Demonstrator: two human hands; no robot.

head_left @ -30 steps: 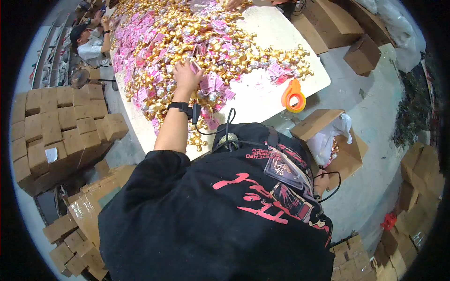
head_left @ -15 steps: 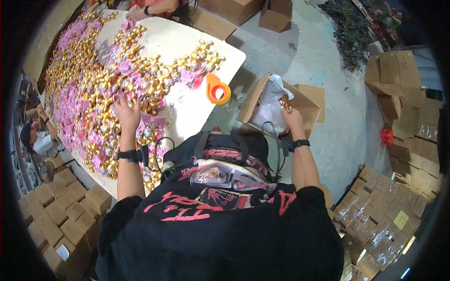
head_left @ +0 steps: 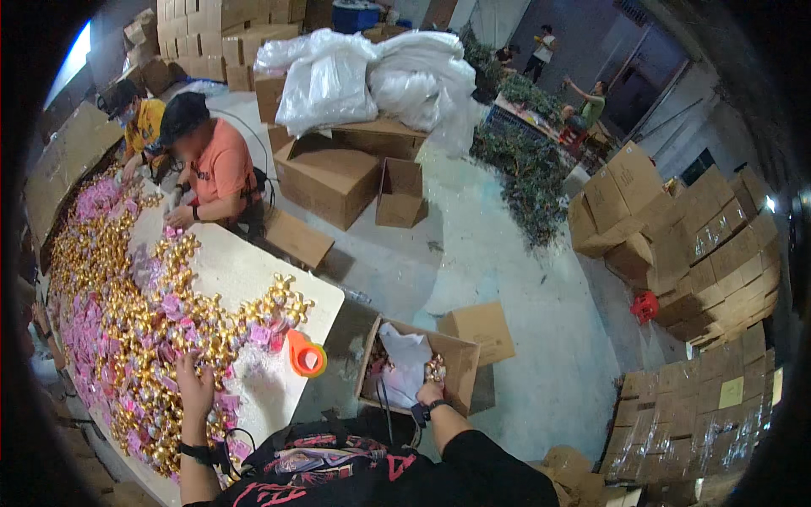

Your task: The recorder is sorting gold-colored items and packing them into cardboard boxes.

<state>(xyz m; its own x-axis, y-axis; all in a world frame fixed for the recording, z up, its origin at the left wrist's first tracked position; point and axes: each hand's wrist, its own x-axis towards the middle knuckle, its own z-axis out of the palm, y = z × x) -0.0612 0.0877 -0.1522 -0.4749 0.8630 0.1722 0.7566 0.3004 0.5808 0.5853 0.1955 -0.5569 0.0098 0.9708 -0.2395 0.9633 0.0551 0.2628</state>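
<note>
We see our two hands well apart, each by its own group of shiny things. Our left hand (head_left: 196,389), low on the left of the frame, has its fingers spread at the edge of a big heap of gold figures (head_left: 110,308). The heap lies on a white table (head_left: 245,264), mixed with pink tags (head_left: 260,335), maybe so that many people can reach it. Our right hand (head_left: 431,394), low in the middle, is at the open cardboard box (head_left: 460,370), by some gold figures near its right wall. We cannot tell if those fingers are closed on any. A white plastic liner (head_left: 408,351) sits in the box, perhaps to keep shiny things from getting scratched. The box stands close to our right side, we think so that our arm can get there easily. The orange tape dispenser (head_left: 306,355) rests at the table's near corner, likely to keep it out of the heap.

Now we count: one tape dispenser, one lined box, and two co-workers at the upper left, one in an orange shirt (head_left: 226,160) and one in a yellow shirt (head_left: 147,125). The gold figures and pink tags are too many to count.
</note>
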